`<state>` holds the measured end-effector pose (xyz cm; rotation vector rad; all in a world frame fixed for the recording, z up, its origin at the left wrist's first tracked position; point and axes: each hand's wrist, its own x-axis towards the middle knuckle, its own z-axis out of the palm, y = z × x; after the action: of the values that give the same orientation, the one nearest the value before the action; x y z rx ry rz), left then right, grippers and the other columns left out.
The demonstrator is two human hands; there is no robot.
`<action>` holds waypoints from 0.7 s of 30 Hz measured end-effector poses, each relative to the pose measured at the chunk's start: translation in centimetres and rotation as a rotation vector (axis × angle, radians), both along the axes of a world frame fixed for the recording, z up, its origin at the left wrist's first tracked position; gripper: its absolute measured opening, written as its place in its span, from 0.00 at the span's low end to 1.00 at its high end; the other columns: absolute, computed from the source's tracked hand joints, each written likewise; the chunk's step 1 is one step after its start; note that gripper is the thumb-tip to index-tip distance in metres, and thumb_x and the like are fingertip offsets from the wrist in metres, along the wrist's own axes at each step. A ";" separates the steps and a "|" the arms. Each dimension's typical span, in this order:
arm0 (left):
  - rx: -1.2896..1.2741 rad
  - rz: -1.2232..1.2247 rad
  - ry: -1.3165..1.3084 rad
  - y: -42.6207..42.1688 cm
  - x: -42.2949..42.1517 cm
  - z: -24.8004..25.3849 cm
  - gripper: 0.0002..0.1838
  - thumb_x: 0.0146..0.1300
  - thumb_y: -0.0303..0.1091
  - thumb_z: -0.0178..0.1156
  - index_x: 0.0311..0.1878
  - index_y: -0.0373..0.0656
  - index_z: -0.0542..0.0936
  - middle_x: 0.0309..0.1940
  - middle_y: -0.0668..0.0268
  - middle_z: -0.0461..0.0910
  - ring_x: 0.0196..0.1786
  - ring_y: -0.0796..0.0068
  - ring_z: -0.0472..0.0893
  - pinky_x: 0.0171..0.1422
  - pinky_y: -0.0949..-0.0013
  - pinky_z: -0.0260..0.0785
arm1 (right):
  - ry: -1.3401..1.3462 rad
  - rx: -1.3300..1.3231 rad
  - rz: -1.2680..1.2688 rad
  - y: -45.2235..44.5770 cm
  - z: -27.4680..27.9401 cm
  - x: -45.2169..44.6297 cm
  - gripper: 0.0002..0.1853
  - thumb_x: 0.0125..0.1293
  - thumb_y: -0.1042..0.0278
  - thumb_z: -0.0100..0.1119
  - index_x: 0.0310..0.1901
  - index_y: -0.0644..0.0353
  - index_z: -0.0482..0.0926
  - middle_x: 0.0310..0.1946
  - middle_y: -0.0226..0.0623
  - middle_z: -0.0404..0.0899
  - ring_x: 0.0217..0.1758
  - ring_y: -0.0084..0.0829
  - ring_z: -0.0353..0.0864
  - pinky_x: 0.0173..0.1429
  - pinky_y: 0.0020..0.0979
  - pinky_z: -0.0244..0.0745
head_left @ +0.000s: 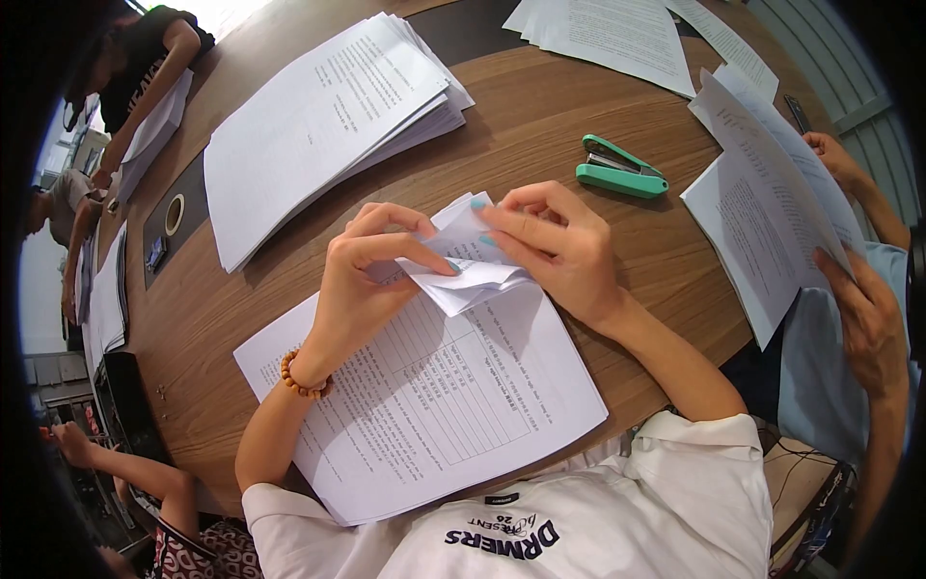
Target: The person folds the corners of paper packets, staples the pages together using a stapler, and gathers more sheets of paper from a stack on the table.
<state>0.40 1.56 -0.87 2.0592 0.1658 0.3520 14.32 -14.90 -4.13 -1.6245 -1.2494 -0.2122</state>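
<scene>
The left hand [371, 256] pinches the near-left edge of the folded paper [455, 287] between thumb and fingers. The right hand [569, 246] grips the far-right portion, fingertips closed on the sheet. This opposed grip appears to support the loose layers from both sides and control the crease. The folded paper is held above the far edge of the printed document [424, 425], which lies flat in front of the torso, apparently positioned for direct reading and access.

The green stapler [627, 174] rests on the wooden table [666, 265] beyond the right hand, likely within reach yet outside the handling area. The large paper stack [318, 135] lies beyond the left hand, its staggered edges probably easing sheet separation. At right, a co-worker's hands [868, 323] hold printed pages [772, 207] apart from this work position.
</scene>
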 end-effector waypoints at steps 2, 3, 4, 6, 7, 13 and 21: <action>0.029 -0.010 0.002 0.0 0.0 0.0 0.16 0.38 0.20 0.71 0.30 0.55 0.88 0.42 0.72 0.79 0.45 0.76 0.72 0.46 0.73 0.70 | 0.157 -0.017 0.051 -0.2 0.7 0.0 0.13 0.50 0.75 0.69 0.40 0.55 0.85 0.31 0.31 0.78 0.28 0.24 0.74 0.31 0.24 0.72; 0.034 -0.004 -0.004 0.0 0.0 0.0 0.16 0.39 0.20 0.71 0.31 0.53 0.88 0.41 0.72 0.79 0.45 0.76 0.73 0.46 0.73 0.70 | 0.313 -0.035 0.104 -0.3 1.0 0.0 0.13 0.51 0.76 0.68 0.41 0.57 0.85 0.31 0.33 0.81 0.27 0.25 0.75 0.32 0.23 0.74; 0.038 0.003 -0.011 0.0 0.0 -0.1 0.16 0.39 0.20 0.71 0.32 0.52 0.88 0.40 0.72 0.80 0.44 0.77 0.73 0.47 0.73 0.70 | 0.314 -0.034 0.103 -0.3 0.8 0.0 0.13 0.51 0.76 0.68 0.41 0.57 0.85 0.31 0.33 0.81 0.27 0.25 0.75 0.32 0.23 0.74; 0.060 0.004 -0.027 0.3 0.0 -0.5 0.18 0.40 0.20 0.71 0.37 0.51 0.87 0.39 0.71 0.80 0.43 0.76 0.74 0.47 0.72 0.70 | 0.391 0.001 0.138 -0.2 0.1 0.1 0.14 0.53 0.75 0.67 0.44 0.60 0.84 0.30 0.35 0.82 0.25 0.24 0.76 0.32 0.24 0.74; 0.081 0.005 -0.043 0.3 0.1 -0.5 0.21 0.40 0.20 0.71 0.42 0.50 0.86 0.37 0.71 0.80 0.43 0.76 0.75 0.48 0.72 0.70 | 0.391 0.002 0.138 -0.2 0.0 0.2 0.14 0.53 0.75 0.67 0.44 0.60 0.84 0.30 0.35 0.82 0.25 0.24 0.76 0.32 0.24 0.74; -0.027 0.067 -0.024 -0.3 0.2 -0.3 0.32 0.45 0.22 0.69 0.59 0.46 0.76 0.36 0.68 0.80 0.41 0.73 0.75 0.52 0.67 0.66 | 0.710 -0.120 0.175 -0.6 0.6 0.2 0.12 0.56 0.73 0.66 0.44 0.61 0.83 0.29 0.35 0.83 0.25 0.20 0.75 0.28 0.22 0.69; 0.280 -0.007 0.050 -0.5 0.6 1.0 0.23 0.58 0.23 0.59 0.59 0.45 0.76 0.34 0.66 0.80 0.39 0.74 0.74 0.51 0.69 0.63 | 0.630 -0.121 0.095 -0.3 1.3 -0.5 0.10 0.57 0.72 0.65 0.41 0.61 0.84 0.30 0.35 0.85 0.22 0.16 0.75 0.25 0.19 0.67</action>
<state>1.00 1.05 0.12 2.3460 0.1464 0.3341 13.83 -15.23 -2.87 -1.5554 -0.8539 0.4163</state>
